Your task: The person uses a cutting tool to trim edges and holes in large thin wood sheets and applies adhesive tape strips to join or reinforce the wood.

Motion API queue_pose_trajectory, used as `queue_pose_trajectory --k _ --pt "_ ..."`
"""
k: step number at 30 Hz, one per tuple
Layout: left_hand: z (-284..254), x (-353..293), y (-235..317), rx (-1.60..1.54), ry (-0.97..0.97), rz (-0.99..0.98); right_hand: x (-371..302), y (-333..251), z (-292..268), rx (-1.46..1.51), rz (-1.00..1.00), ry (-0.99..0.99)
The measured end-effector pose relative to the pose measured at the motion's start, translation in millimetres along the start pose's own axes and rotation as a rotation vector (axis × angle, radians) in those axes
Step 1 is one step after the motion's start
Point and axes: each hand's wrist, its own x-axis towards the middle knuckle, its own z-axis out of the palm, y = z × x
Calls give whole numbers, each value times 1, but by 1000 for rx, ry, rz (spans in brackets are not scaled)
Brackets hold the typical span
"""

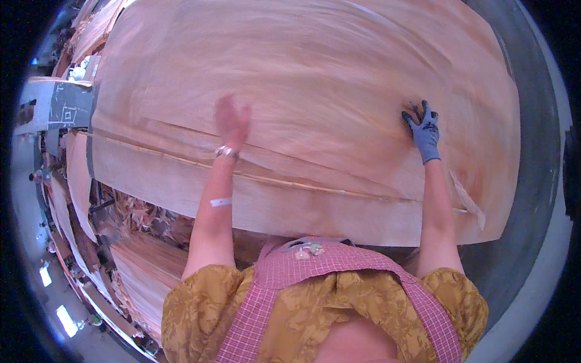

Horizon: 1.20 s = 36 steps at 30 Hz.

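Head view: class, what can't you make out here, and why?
In the head view:
Left hand: blurred, so contact with the wood sheet is unclear.
Right hand: palm hidden behind its gloved back.
Wood sheet: far edge cut off by the picture's top.
Brown scraps: partly covered.

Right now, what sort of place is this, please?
Probably a wood-veneer workshop: a broad wood-like sheet lies under the gloved right hand, with stacked sheets and torn scraps at the left.

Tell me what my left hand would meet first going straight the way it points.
Probably the pale wood sheet, which spreads beneath and ahead of the left hand; whether they touch is unclear.
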Motion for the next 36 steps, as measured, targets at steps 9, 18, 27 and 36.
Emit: queue_pose_trajectory --k 9,18,27,36 --pt "43 48 15 182 -142 195 -13 -170 59 405 -595 -172" --pt "37 71 -7 108 -29 65 10 -372 160 -163 -704 -437" --pt "47 75 -21 172 -22 63 -16 -417 186 -288 -587 -518" --pt "55 78 -30 230 -13 67 -153 -311 155 -332 -582 -519"
